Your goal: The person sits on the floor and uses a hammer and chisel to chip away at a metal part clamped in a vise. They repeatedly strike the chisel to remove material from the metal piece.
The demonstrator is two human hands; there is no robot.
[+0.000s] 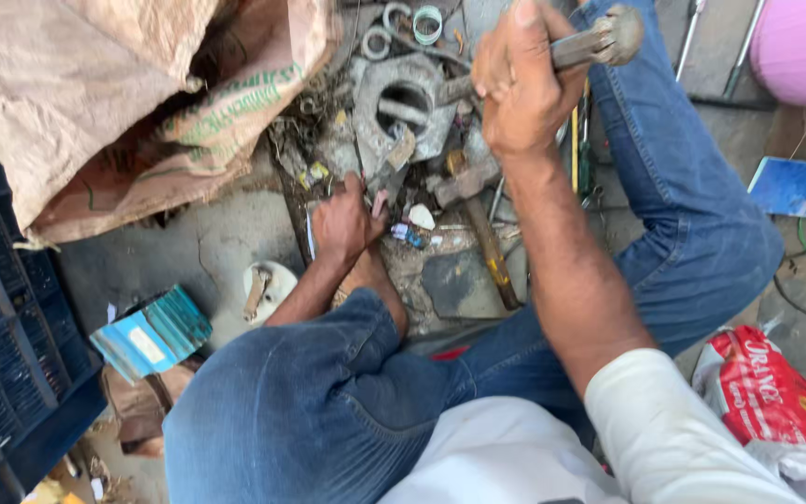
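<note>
Gripping a hammer tight in our right hand, we are pinching a small part with our left hand by the metal housing.

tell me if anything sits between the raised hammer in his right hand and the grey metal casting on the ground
Nothing visible does. The right hand holds the hammer raised just right of the grey metal casting, with open space between. The left hand rests lower, at the casting's near edge, out of that path.
</note>
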